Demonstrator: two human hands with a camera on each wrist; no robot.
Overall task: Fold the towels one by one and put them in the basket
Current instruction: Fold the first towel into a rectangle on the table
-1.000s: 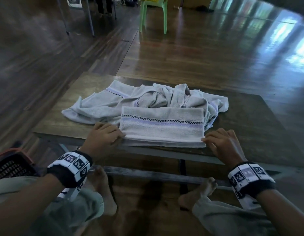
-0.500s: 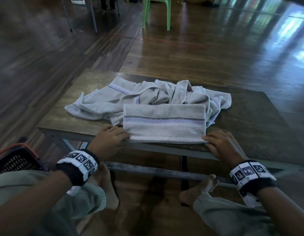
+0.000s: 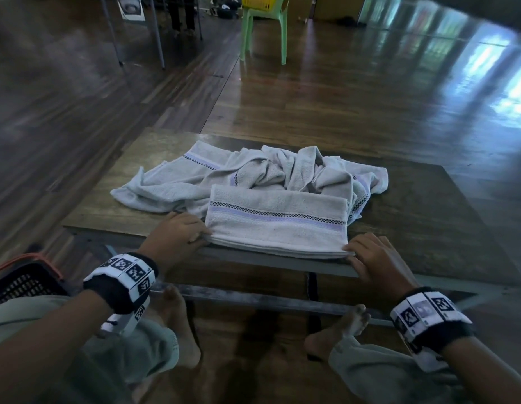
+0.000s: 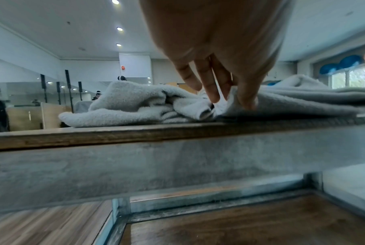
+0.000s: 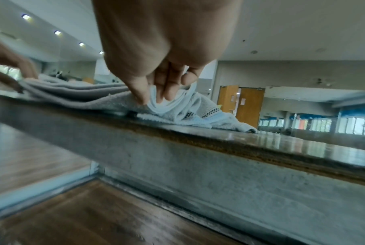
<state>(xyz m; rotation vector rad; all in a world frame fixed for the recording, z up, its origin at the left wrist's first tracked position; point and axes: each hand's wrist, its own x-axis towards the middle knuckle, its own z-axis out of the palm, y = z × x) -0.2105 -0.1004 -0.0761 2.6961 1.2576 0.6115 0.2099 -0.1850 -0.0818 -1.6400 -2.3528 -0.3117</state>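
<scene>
Crowding folded towel [image 3: 278, 225]: crumpled towels [image 3: 253, 173] behind | basket [image 3: 23, 282] left

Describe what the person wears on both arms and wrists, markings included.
Both forearms are bare, with no sleeves in view. Behind the left hand sits a black wristband wrapped with white panels that carry black square fiducial-style markers; a white piece hangs under it. Behind the right hand is a matching band with the same markers. No rings or cables show.
</scene>
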